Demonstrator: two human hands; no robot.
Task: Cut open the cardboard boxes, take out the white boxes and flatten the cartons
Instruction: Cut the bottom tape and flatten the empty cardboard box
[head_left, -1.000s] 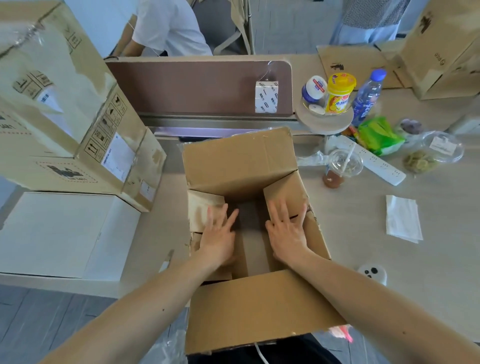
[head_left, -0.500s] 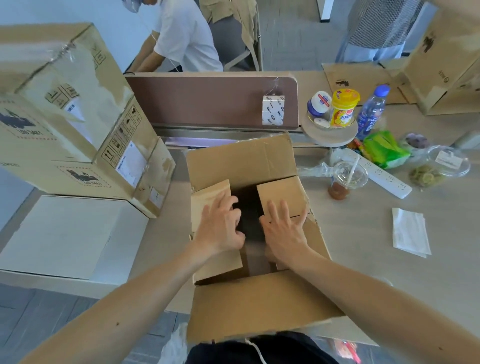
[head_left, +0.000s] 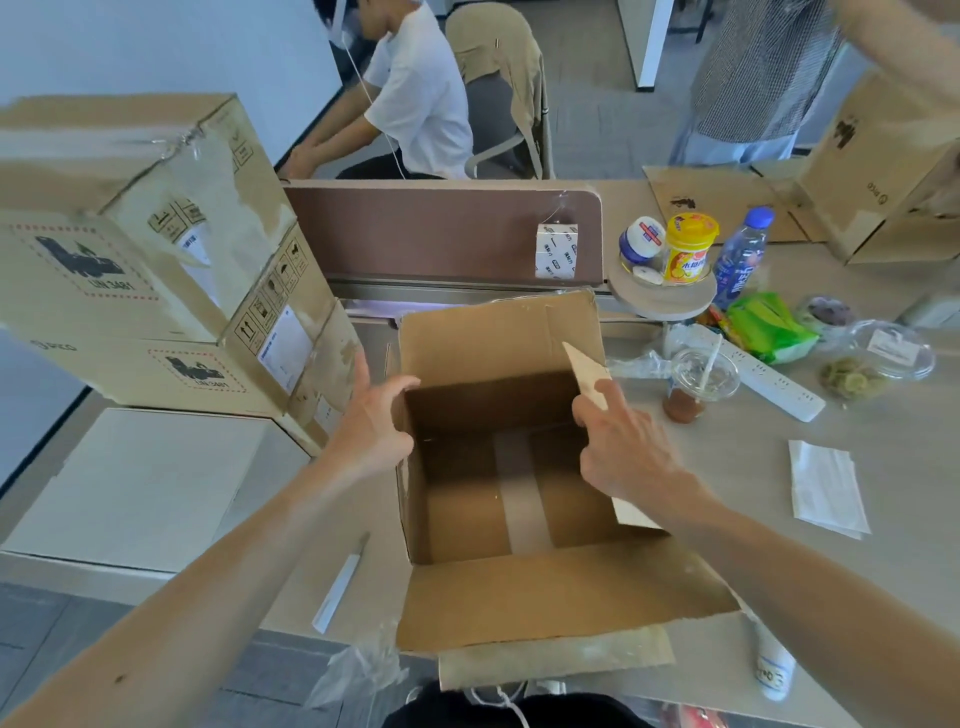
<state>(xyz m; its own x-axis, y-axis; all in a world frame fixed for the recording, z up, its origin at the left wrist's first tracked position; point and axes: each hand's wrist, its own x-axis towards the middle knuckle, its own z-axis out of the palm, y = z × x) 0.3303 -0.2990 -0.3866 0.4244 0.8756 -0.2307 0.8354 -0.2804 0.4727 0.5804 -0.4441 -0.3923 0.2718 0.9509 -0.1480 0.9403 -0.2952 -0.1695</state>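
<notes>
Carton (head_left: 488, 343) sits open and empty mid-table, so I'd say it's flattening time: the left hand (head_left: 371, 421) hooks its fingers over the left wall and the right hand (head_left: 623, 447) presses fairly straight fingers on the right flap, pinching nothing as far as I can see. The bottom tape strip (head_left: 522, 499) looks intact, so tip the carton over and slit that before squashing. It's tight though: the stacked cartons (head_left: 130, 249) sit just beside the left hand, the drink cup (head_left: 696, 379) is near the right flap and the near flap overhangs the table edge, so lift up and toward yourself.
</notes>
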